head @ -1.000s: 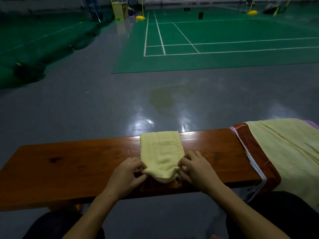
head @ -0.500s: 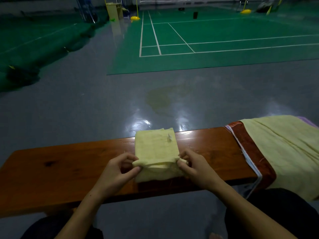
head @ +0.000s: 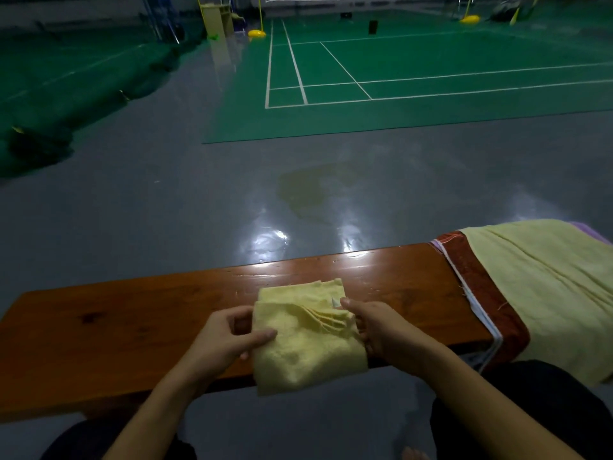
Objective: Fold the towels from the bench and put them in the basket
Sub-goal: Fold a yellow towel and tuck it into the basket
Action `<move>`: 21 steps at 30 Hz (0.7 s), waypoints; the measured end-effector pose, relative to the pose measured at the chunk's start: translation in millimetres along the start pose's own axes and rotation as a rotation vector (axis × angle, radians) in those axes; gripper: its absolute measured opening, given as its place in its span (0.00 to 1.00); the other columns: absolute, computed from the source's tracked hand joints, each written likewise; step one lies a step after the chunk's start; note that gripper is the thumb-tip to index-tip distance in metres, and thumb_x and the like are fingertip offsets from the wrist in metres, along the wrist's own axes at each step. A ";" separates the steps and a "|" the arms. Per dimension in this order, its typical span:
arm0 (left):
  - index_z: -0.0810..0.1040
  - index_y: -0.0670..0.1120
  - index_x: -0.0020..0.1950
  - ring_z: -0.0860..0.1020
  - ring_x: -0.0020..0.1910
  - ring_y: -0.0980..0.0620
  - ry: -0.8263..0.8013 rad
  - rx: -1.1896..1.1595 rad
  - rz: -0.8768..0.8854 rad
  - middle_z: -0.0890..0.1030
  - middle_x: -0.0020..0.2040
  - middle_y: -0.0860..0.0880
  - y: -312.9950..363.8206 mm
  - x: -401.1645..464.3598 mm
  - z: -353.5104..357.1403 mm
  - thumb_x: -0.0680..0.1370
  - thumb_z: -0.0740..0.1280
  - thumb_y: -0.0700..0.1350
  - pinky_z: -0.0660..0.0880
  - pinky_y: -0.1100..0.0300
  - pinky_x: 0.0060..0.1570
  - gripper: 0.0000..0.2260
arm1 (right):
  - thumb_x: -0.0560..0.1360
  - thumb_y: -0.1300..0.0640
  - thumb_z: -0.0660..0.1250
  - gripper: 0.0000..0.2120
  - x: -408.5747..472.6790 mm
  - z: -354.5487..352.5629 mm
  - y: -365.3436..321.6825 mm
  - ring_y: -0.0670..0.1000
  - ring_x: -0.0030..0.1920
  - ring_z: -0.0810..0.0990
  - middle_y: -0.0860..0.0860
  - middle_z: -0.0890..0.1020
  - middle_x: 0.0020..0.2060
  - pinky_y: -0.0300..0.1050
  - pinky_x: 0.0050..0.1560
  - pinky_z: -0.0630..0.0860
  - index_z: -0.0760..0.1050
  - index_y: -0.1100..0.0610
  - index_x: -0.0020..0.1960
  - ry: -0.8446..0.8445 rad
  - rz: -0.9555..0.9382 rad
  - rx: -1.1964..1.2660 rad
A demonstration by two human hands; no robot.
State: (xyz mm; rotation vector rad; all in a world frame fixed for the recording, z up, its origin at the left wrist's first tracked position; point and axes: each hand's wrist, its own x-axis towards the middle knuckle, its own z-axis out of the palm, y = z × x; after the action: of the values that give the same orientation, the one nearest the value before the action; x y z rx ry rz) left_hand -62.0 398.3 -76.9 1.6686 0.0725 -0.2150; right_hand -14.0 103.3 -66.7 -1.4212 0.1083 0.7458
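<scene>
A small pale yellow towel lies folded into a thick square at the near edge of the brown wooden bench, its front part hanging over the edge. My left hand pinches the towel's left side between thumb and fingers. My right hand grips its bunched right side. At the bench's right end lies a pile of unfolded towels: a large yellow one over a red-brown one with a white stripe. No basket is in view.
Beyond the bench is a glossy grey floor and a green badminton court with white lines. My dark-clothed knees sit just below the bench's front edge.
The towel's far half has been folded toward me, so it is now shorter and thicker. Both hands slid along its sides and pulled it toward the bench's near edge.
</scene>
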 end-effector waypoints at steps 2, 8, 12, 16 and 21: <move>0.88 0.48 0.54 0.81 0.41 0.54 0.081 0.003 -0.001 0.88 0.49 0.44 -0.3 2.8 0.5 0.75 0.76 0.45 0.69 0.62 0.31 0.08 | 0.79 0.48 0.73 0.20 -3.3 -1.6 -4.9 0.59 0.58 0.86 0.58 0.86 0.58 0.54 0.59 0.83 0.82 0.61 0.64 -0.091 -0.026 0.009; 0.87 0.44 0.54 0.76 0.34 0.55 0.135 0.005 0.062 0.86 0.42 0.47 0.9 11.2 5.2 0.79 0.73 0.45 0.66 0.62 0.27 0.07 | 0.74 0.59 0.79 0.21 -3.3 -3.0 -5.1 0.53 0.61 0.85 0.53 0.86 0.60 0.51 0.61 0.82 0.81 0.58 0.66 -0.167 -0.205 -0.219; 0.86 0.44 0.55 0.77 0.35 0.54 0.160 0.030 0.081 0.85 0.41 0.48 3.1 19.0 6.7 0.80 0.73 0.43 0.68 0.61 0.27 0.06 | 0.81 0.50 0.71 0.10 11.0 0.7 -4.2 0.53 0.48 0.87 0.53 0.88 0.48 0.52 0.47 0.85 0.86 0.55 0.54 0.146 -0.295 -0.295; 0.85 0.43 0.53 0.77 0.32 0.58 0.251 0.017 0.067 0.85 0.39 0.49 1.9 33.8 14.0 0.81 0.72 0.40 0.70 0.64 0.26 0.03 | 0.82 0.50 0.70 0.11 36.8 -2.5 0.8 0.50 0.40 0.86 0.52 0.88 0.41 0.54 0.44 0.83 0.85 0.56 0.48 0.343 -0.361 -0.368; 0.86 0.47 0.46 0.84 0.41 0.51 0.380 0.193 0.057 0.87 0.42 0.50 -13.8 61.3 12.6 0.77 0.76 0.45 0.79 0.54 0.41 0.02 | 0.79 0.48 0.72 0.10 75.1 -6.1 4.7 0.42 0.40 0.84 0.46 0.87 0.40 0.44 0.41 0.78 0.85 0.55 0.49 0.490 -0.393 -0.556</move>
State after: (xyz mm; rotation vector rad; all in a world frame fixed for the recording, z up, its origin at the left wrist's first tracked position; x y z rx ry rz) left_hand -5.6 382.5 -102.9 1.8838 0.2969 0.1455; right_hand 43.7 127.8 -108.8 -2.0600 -0.0056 0.0828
